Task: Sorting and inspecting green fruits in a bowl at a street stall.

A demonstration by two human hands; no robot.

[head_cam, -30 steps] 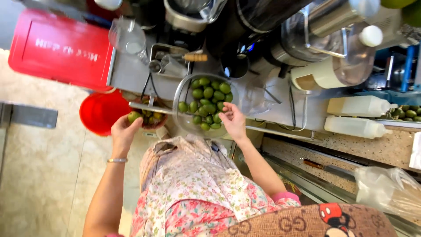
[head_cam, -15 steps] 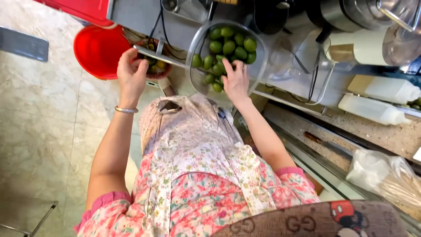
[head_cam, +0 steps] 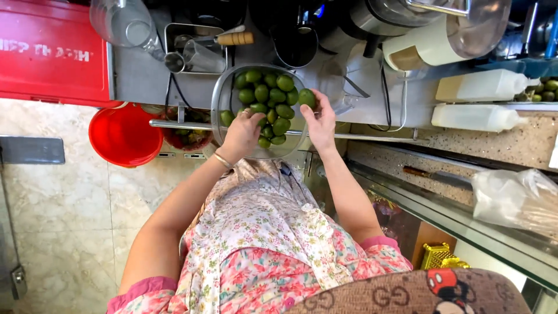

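Drink-stall kitchen: steel counter (head_cam: 139,75), blender jug (head_cam: 125,22), bowl of limes (head_cam: 224,102), squeeze bottles (head_cam: 482,87)

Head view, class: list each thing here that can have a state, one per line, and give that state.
Clear bowl: holding many green limes.
Left hand: palm down in the bowl, resting on the limes.
Right hand: at the bowl's rim, grip closed on one lime.
Red bucket: upright, open.
White squeeze bottles: lying on their sides, capped.
Wooden-handled knife: lying across a metal tray.

Bright, even daylight with soft shadows; sharp focus mid-frame, slight wide-angle bending at the edges (glare on the clear plastic jug (head_cam: 123,22)).
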